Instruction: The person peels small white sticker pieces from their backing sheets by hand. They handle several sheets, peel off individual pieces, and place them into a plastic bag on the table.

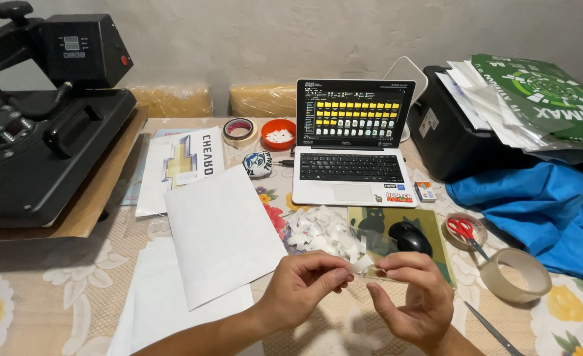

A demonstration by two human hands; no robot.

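Two bare arms come up from the bottom edge and meet in the middle. The left hand (303, 285) is turned on its side, with its thumb and first fingers pinched together at the tips. The right hand (411, 295) is just beside it, palm turned inward, fingers curled and thumb pressed to the fingertips. The two pinches almost touch.

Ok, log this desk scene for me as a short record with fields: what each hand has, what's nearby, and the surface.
left hand: pinches a small white paper scrap
right hand: holds a clear strip of tape against the scrap
nearest things: pile of white paper cuttings, black mouse, blank white sheet
also there: open laptop, tape roll, red-handled scissors, black heat press
surface: floral tablecloth
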